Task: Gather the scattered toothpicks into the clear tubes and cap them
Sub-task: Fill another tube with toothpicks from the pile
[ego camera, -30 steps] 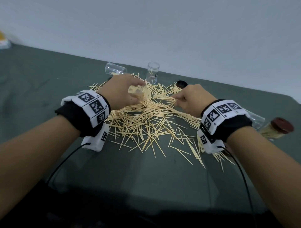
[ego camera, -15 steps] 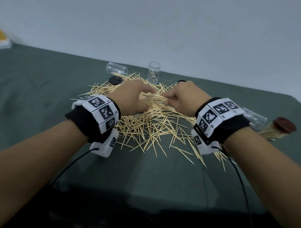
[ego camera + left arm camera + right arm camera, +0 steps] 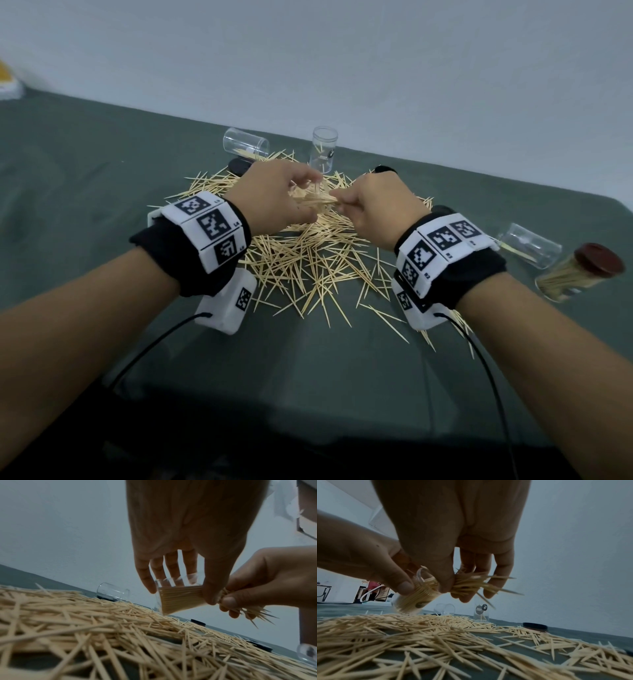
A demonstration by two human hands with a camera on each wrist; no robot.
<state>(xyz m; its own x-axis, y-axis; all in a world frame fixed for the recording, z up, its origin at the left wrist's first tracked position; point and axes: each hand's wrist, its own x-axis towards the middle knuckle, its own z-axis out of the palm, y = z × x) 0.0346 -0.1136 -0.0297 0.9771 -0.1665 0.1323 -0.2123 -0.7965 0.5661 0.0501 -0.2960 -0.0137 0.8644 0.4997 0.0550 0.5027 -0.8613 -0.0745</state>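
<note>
The left hand (image 3: 274,195) is raised above the heap of loose toothpicks (image 3: 308,260) on the green table (image 3: 102,164), its fingers and thumb wrapped round a clear tube (image 3: 178,596) already largely packed with sticks. The tube lies nearly level, its long axis running left to right, mouth facing the right hand (image 3: 376,209). That hand pinches a bundle of toothpicks (image 3: 471,584) between thumb and curled fingers; the bundle runs along the same line as the tube, near ends at or just inside the mouth, pointed far ends splaying out past the fingers.

Judgement: the step in hand is feeding this bundle in. The push must go leftward along the tube's axis; the splayed ends suggest some sticks may catch the rim or drop.

Elsewhere: one empty tube (image 3: 245,142) lies on its side at the back, another (image 3: 323,147) stands upright beside it, a third (image 3: 529,245) lies to the right, next to a filled tube with a dark red cap (image 3: 582,270). Black caps (image 3: 239,166) lie at the heap's far edge. Most toothpicks are not yet gathered.
</note>
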